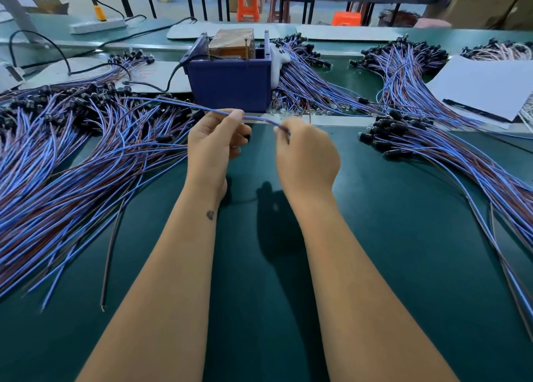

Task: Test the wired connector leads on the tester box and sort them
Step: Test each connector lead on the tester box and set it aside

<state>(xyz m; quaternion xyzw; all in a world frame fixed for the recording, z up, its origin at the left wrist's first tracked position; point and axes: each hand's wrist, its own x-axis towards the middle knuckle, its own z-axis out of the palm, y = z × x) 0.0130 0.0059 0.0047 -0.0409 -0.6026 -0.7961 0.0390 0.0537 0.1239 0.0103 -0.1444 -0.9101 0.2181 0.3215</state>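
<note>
A blue tester box [230, 84] stands at the middle of the green table, with two upright metal pins and a brown block inside it. Just in front of it, my left hand [213, 142] pinches a blue-and-brown wired lead [256, 118] between thumb and fingertips. My right hand [305, 154] pinches the same lead at its near end. The lead runs left from my hands toward the left pile. A large pile of leads with black connectors [72, 156] covers the table on my left.
More lead piles lie right of the box [311, 84] and at the right [450, 156]. White sheets [484, 87] rest at the far right. A black cable [170, 79] runs from the box to the left. A power strip [98, 25] sits far back.
</note>
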